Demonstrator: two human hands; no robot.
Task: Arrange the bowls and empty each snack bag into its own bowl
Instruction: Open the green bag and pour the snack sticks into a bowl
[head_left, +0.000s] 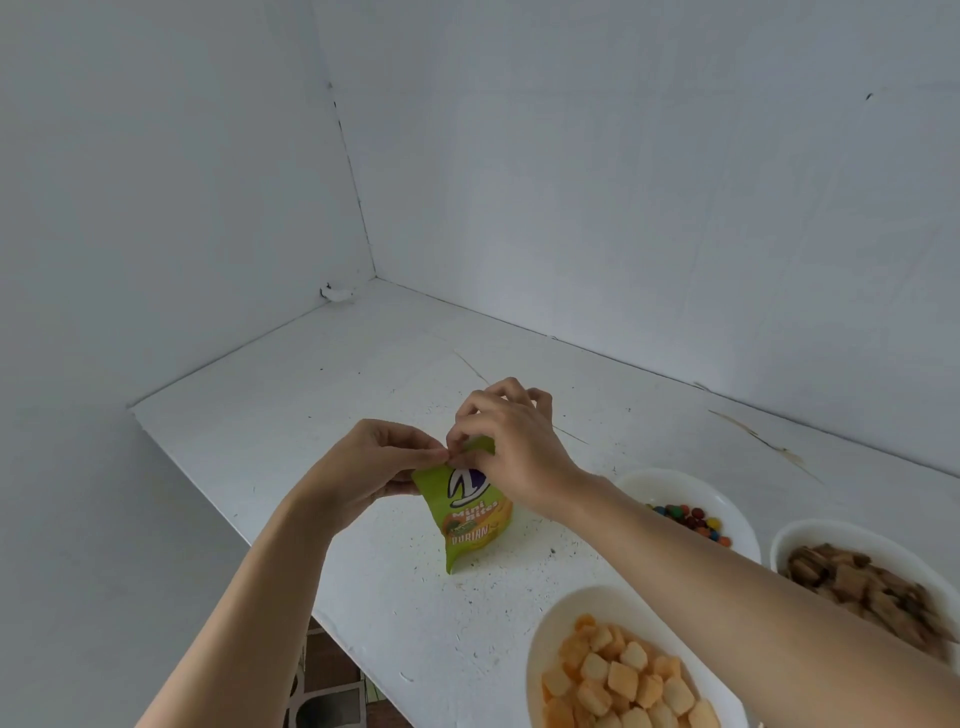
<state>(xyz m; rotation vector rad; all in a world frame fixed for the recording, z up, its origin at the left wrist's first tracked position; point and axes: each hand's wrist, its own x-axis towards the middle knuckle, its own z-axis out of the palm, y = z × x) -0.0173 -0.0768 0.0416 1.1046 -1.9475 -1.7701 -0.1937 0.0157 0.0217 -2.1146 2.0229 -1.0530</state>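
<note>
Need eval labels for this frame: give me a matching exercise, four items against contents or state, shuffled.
Items:
1. green snack bag
2. far bowl
3. right bowl
4. near bowl

Contents or state:
A. brown pieces
B. pinched at its top by left hand and right hand
C. orange-yellow puffs
D. coloured candies

Pairs: 1-B, 2-D, 3-A, 4-C.

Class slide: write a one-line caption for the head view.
Left hand and right hand pinch the top of the green snack bag at the white table.
</note>
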